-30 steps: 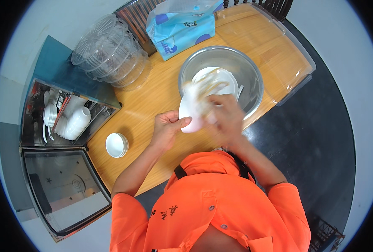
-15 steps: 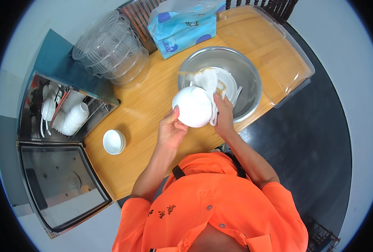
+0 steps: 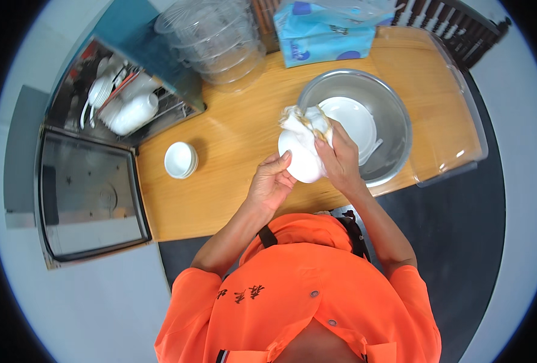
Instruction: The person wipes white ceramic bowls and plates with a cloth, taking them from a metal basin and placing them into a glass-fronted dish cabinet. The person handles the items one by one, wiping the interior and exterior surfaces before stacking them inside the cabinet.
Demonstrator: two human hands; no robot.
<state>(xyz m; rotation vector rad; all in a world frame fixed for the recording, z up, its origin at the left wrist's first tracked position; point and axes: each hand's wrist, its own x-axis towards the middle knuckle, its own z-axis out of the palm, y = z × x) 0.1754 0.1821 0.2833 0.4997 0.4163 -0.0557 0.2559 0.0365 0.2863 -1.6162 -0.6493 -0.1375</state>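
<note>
My left hand (image 3: 273,181) grips the near left edge of a white bowl (image 3: 298,162), thumb on its outer side. With my right hand (image 3: 340,158) I hold a white cloth (image 3: 307,126) with yellowish edging, pressed against the bowl's right and far side. The bowl is tilted, and part of it is covered by the cloth. Just beyond my right hand stands a large steel basin (image 3: 395,121), holding a white plate (image 3: 356,124) and a white spoon-like handle (image 3: 374,147). A short stack of white bowls (image 3: 180,160) sits on the table to the left.
An open cabinet (image 3: 183,109) with dishes and spoons is at the left, its glass door (image 3: 93,196) swung out toward me. Clear stacked containers (image 3: 220,45) and a blue tissue pack (image 3: 326,36) stand at the back of the wooden table (image 3: 238,127). A transparent cover (image 3: 444,121) lies at right.
The cloth has moved from the bowl's right edge over its far and right surface, bunched under my right hand. My view has shifted, so the surroundings sit differently in the picture.
</note>
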